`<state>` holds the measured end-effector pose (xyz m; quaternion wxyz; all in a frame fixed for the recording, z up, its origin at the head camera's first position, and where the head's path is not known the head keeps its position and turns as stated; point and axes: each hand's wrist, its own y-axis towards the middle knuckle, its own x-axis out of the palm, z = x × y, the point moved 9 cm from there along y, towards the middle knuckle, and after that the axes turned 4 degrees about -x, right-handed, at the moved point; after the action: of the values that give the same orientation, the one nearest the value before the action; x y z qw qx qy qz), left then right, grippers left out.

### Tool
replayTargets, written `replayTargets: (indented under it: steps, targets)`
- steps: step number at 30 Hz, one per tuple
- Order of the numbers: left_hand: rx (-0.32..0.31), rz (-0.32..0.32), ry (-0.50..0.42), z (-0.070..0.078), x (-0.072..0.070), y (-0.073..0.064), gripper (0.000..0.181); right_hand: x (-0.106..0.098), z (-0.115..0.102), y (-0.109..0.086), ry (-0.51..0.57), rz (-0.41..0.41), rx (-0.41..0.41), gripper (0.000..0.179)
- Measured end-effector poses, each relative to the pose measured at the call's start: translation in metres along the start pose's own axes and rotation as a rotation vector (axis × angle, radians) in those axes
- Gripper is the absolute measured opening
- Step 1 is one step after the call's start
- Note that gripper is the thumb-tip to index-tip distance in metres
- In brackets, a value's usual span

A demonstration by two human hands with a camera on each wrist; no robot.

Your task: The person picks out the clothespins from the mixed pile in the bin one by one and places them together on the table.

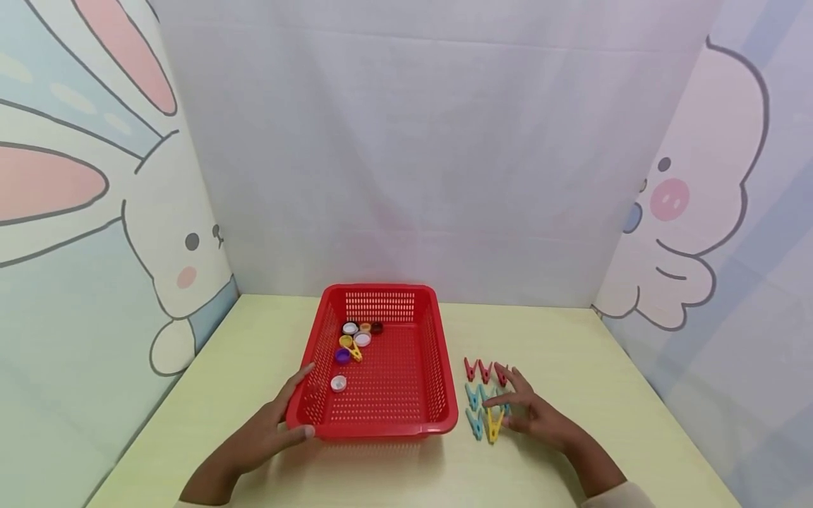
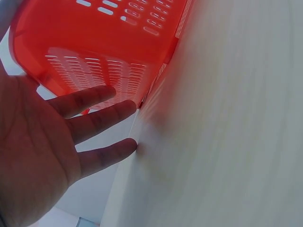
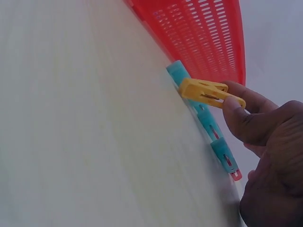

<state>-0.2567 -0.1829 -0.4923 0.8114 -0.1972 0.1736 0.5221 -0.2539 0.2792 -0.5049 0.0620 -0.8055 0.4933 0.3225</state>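
Observation:
My right hand [image 1: 540, 418] pinches a yellow clothespin [image 3: 203, 92] between thumb and forefinger, over the right side of the table. Beside it lie several teal clothespins [image 1: 474, 424], with red clothespins [image 1: 470, 370] in a row behind them. My left hand [image 1: 262, 432] is at the near left corner of a red plastic basket [image 1: 375, 431], its thumb by the front rim. In the left wrist view three straight, spread fingers [image 2: 102, 124] show against the basket's outer wall. Inside the basket, another yellow clothespin [image 1: 356, 352] lies among bottle caps.
The basket holds a purple cap [image 1: 342, 356], a white cap [image 1: 339, 383] and several others grouped toward its far left. Cloth walls with cartoon animals enclose the pale yellow table [image 1: 546, 339] at left, right and back.

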Motion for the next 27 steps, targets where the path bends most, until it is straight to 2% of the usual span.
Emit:
replayTargets:
  steps: [4, 9, 27]
  targets:
    - [-0.02, -0.004, 0.004, -0.0026, 0.0005, 0.0008, 0.112, -0.0004, -0.0034, -0.0018, -0.063, 0.009, -0.015, 0.028]
    - [-0.01, -0.002, 0.01, -0.0032, -0.0003, 0.002, 0.111, 0.0001, -0.0037, -0.0006, -0.117, 0.007, 0.004, 0.028]
    - [-0.008, 0.002, 0.015, -0.0027, -0.0013, 0.003, 0.114, 0.0004, 0.0011, 0.0002, -0.13, -0.002, 0.056, 0.041]
